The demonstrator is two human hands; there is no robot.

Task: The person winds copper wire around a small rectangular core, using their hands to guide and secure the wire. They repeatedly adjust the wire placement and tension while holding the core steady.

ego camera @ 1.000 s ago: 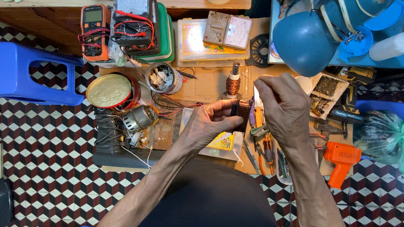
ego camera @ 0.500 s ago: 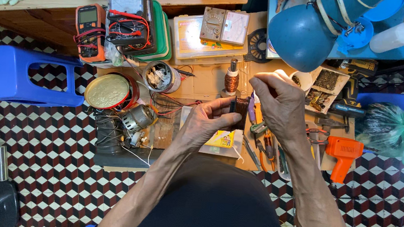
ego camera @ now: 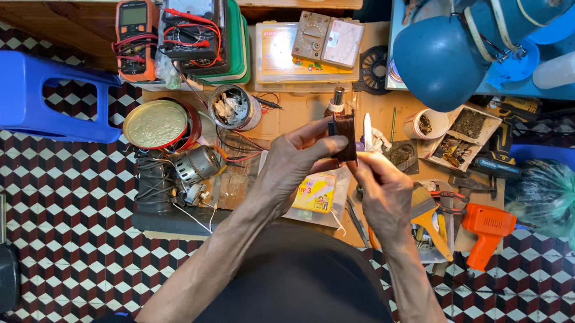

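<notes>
1. Cluttered low bench [ego camera: 292,113] over checkered floor; both hands met above it.
2. Left hand [ego camera: 294,162] pinched a small dark coil [ego camera: 343,133] at its sides; right hand [ego camera: 384,192] closed its fingertips on the lower edge.
3. Coil looked stiff, light, with fragile windings; best held by its end faces.
4. Nearby: meters [ego camera: 192,15], a tin [ego camera: 156,123], an orange tool [ego camera: 486,226].

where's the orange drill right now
Head view, right side: the orange drill lies on the low workbench beside the right hand, below the green plastic bag.
</notes>
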